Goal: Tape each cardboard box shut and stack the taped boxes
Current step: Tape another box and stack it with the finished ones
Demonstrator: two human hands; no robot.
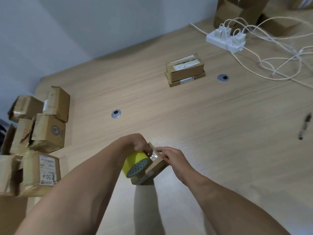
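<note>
Fingers [142, 147] of the left hand [138, 144] are curled round a yellow roll of tape [135, 164], gripping it from above. Fingers [161, 152] of the right hand [171, 156] are drawn together on a clear strip pulled from the roll, pinching it against the top of a small box [153, 170]. That small box is at the near edge of the table [186, 116], touching the roll; whether it rests on the wood or is held just above it cannot be told.

The table is broad and of pale wood, running far and right. A heap of boxes [37, 133] fills its near left side, several tilted, some with printed labels. More brown boxes [245, 12] crowd the far right corner. Just near them lies a white power strip [225, 39] with chargers plugged in, and pale cables [279, 53] trail from it to the right. Far from the hands, around the middle, stands a stack of two boxes [185, 69], a narrower one on a flat, wider one. A pen [304, 126] lies at the right edge. Two round metal discs [116, 114] are set into the wood, well apart.
</note>
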